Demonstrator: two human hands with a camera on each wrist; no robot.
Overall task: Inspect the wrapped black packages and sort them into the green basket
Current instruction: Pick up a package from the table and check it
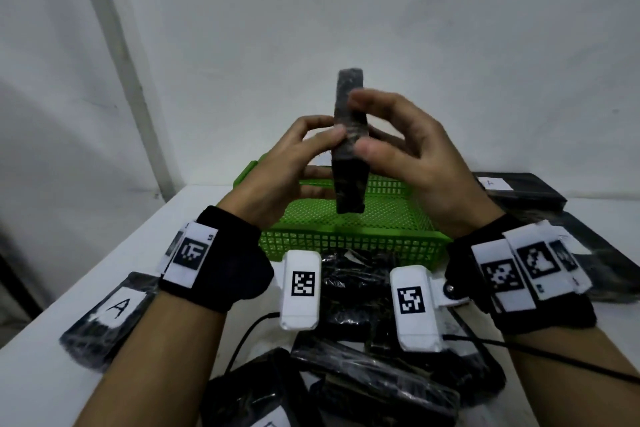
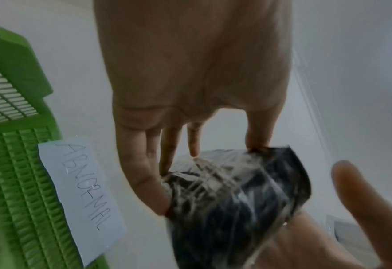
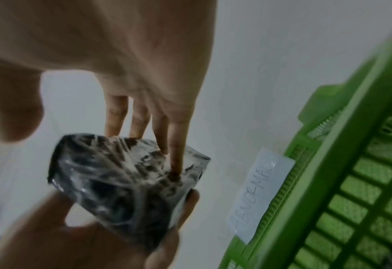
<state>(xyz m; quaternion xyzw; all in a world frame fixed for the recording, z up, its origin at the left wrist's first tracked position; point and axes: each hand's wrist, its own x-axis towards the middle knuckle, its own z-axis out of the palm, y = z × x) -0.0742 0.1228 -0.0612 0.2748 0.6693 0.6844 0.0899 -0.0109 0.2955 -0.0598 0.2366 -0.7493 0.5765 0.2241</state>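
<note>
- Nearest the head camera, wrapped black packages (image 1: 374,381) lie piled on the white worktop (image 1: 194,218), one at the left bearing a paper label (image 1: 117,308) marked "A".
- Held package (image 1: 349,149): upright, edge-on, raised above the green basket (image 1: 346,243), between both hands.
- Left hand (image 1: 277,177): fingers (image 2: 144,178) curled round one side, thumb pinching the near edge.
- Right hand (image 1: 412,156): fingertips (image 3: 175,163) press the far face; the thumb bears on the near edge, other fingers loosely spread.
- Appearance: black block under crinkled clear film, glossy with pale streaks; no label visible on it.
- Risk: slick film and a light fingertip hold may let it slip while turned, dropping unsorted into the basket.
- Risk: the basket's paper tag (image 2: 82,191) reads "ABNORMAL"; motion blur suggests haste, so a flaw could be missed.
</note>
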